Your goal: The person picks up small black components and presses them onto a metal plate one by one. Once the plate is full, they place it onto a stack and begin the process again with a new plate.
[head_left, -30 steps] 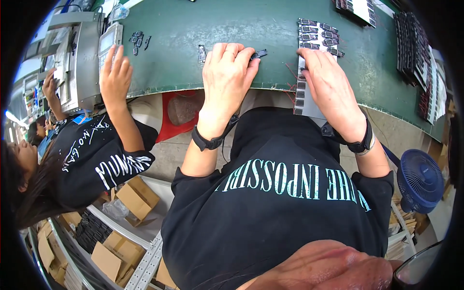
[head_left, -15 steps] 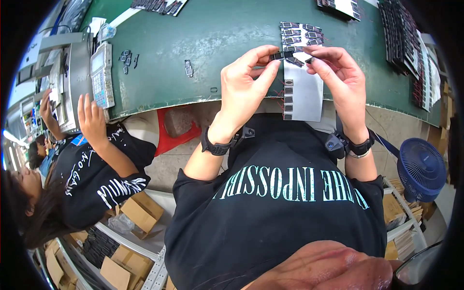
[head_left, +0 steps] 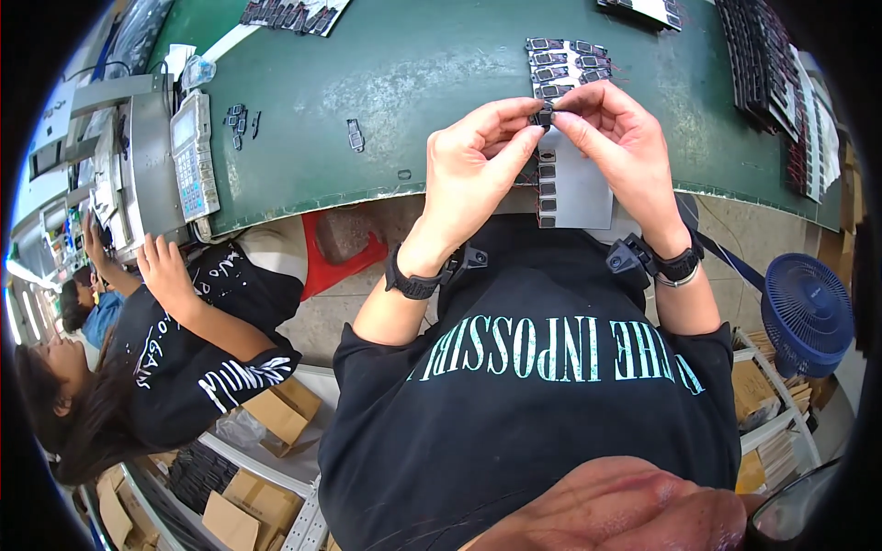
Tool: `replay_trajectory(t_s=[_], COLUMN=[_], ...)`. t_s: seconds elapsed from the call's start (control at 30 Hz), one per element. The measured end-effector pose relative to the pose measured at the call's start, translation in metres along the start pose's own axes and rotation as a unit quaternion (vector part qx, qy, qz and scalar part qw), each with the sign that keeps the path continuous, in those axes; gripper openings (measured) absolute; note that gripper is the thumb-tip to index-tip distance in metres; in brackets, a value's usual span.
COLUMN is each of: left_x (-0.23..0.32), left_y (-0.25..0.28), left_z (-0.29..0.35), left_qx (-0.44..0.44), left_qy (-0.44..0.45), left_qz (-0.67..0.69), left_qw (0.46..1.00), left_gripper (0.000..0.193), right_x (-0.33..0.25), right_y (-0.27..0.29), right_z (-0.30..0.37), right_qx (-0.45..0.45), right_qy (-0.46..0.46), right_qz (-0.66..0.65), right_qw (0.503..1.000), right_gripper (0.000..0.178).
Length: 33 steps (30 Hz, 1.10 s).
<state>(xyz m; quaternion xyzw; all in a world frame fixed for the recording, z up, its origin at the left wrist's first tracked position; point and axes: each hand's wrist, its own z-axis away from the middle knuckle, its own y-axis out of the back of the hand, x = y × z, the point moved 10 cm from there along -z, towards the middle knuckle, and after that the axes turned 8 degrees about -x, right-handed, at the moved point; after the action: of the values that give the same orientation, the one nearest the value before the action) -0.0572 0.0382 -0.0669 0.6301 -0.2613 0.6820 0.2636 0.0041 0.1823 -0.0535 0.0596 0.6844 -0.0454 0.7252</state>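
A small black rectangular part (head_left: 545,117) is pinched between both hands, above the edge of a white-and-grey board. My left hand (head_left: 482,158) grips it from the left between thumb and forefinger. From the right, the thumb and fingertips of my right hand (head_left: 617,138) close on the same part. Fingers hide much of its outline. On the far half of the board (head_left: 586,188) lie two columns of black rectangular parts (head_left: 549,59), some with thin red wires. Another row of small dark parts (head_left: 548,190) runs along its near left edge.
On the green table (head_left: 404,83) lie a single black part (head_left: 356,135) and a small cluster (head_left: 236,124). Stacked boards (head_left: 758,73) fill the right side. A co-worker's hand (head_left: 168,275) is beside a keypad machine (head_left: 191,165) on the left. A blue fan (head_left: 807,312) stands right.
My hands have come closer together, the right one moving left, and the black part is now turned upright between them. The co-worker's hands have shifted slightly down and left.
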Motion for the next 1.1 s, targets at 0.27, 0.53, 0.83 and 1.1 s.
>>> replay_trajectory(t_s=[0.27, 0.53, 0.83, 1.1], left_x=[0.008, 0.007, 0.01, 0.044], left_y=[-0.007, -0.016, -0.024, -0.029], left_z=[0.002, 0.007, 0.007, 0.022], left_qx=[-0.029, -0.06, -0.047, -0.001], left_qy=[-0.002, 0.003, -0.012, -0.085], left_qz=[-0.015, -0.044, -0.07, -0.067], left_qw=[0.999, 0.997, 0.996, 0.994], left_gripper=[0.031, 0.031, 0.028, 0.032], right_x=[-0.005, 0.011, 0.009, -0.017], right_y=[0.01, 0.0, -0.008, 0.047], right_z=[0.001, 0.008, 0.012, 0.051], right_qx=[-0.044, -0.095, -0.086, 0.039], right_qy=[0.037, -0.064, -0.047, 0.0], right_qz=[0.146, -0.072, -0.019, 0.163], right_qw=[0.988, 0.991, 0.995, 0.986], right_gripper=[0.018, 0.027, 0.029, 0.027])
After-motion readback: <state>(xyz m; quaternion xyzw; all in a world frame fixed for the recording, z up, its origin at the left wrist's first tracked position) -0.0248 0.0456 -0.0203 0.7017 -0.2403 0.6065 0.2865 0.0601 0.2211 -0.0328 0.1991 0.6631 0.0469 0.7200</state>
